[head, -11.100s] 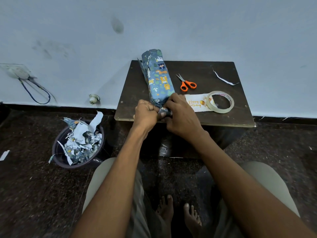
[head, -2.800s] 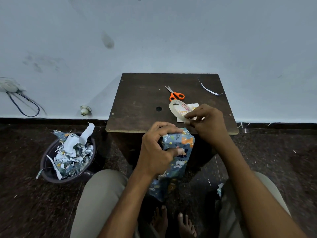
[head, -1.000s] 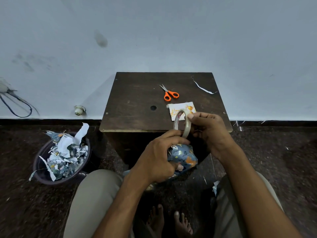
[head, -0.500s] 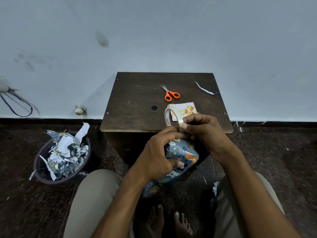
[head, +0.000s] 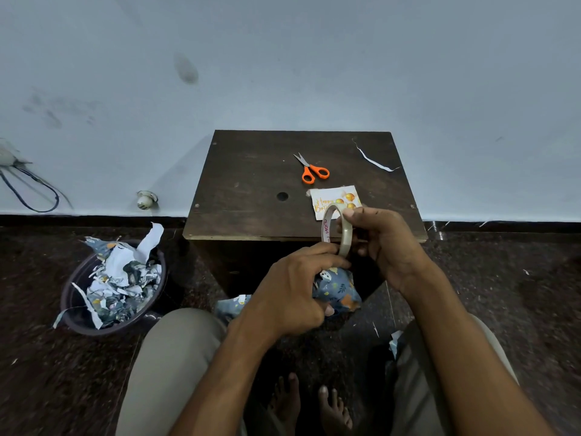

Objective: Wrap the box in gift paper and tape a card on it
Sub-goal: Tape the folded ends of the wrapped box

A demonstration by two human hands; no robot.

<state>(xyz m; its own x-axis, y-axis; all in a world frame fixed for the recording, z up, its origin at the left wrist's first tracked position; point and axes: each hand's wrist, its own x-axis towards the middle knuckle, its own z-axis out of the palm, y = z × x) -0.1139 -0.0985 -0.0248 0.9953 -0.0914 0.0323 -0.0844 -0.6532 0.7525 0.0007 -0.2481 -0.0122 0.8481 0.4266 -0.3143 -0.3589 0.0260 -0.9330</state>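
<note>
Held off the near edge of the dark, scuffed square wooden surface (head: pixel 251 171), above the lap: a soft-cornered box wrapped in glossy blue animal-print gift paper (head: pixel 338 286), gripped by the left hand (head: pixel 292 294) with fingers curled round its crumpled end. Upright on edge just above that box, a thin translucent ring of clear tape (head: pixel 334 229) with red lettering on its inner core, pinched by the right hand (head: pixel 386 243), thumb and fingers curled round the rim; left fingertips touching the ring's lower part. Flat near the surface's near right edge, partly behind the ring, a small white rectangular birthday card (head: pixel 333 199) with gold balloons. Beyond the card, toward the middle, orange-handled steel scissors (head: pixel 311 171), blades closed. At the far right corner, a thin curled white paper strip (head: pixel 374 160). On the speckled dark stone floor (head: pixel 47 372) left of the surface, a round dark plastic bin (head: pixel 75 303) heaped with torn, crumpled wrapping scraps.
</note>
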